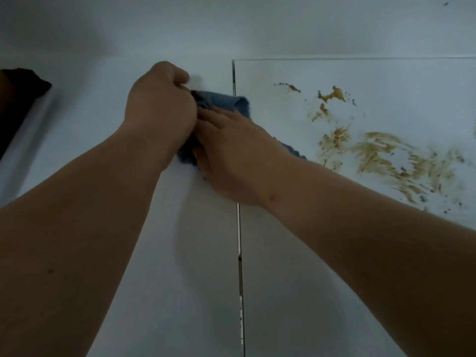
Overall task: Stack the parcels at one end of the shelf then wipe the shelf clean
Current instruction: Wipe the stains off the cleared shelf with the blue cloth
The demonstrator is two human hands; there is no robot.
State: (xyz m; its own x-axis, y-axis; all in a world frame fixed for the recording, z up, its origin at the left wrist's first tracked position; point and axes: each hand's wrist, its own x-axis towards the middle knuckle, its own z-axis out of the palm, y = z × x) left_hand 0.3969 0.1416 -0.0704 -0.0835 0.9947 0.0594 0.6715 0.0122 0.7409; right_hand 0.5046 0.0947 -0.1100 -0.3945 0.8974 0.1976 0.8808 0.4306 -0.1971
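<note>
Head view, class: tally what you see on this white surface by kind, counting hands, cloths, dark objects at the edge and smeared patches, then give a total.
Hands: 2, the left hand and the right hand, both on the cloth
Blue cloth: 1
Dark object at the left edge: 1
Brown smeared patch on the shelf: 1
Total: 5

- Two arms came up from the six o'clock edge and met near the middle.
- Both arms were bare, with no sleeves to be seen.
- The left hand (159,104) wore no glove, ring or watch.
- The right hand (231,153) wore no glove, ring or watch either.
- The left forearm had a tiny dark dot, down toward eight o'clock.
- The right wrist had a small mark on it.
</note>
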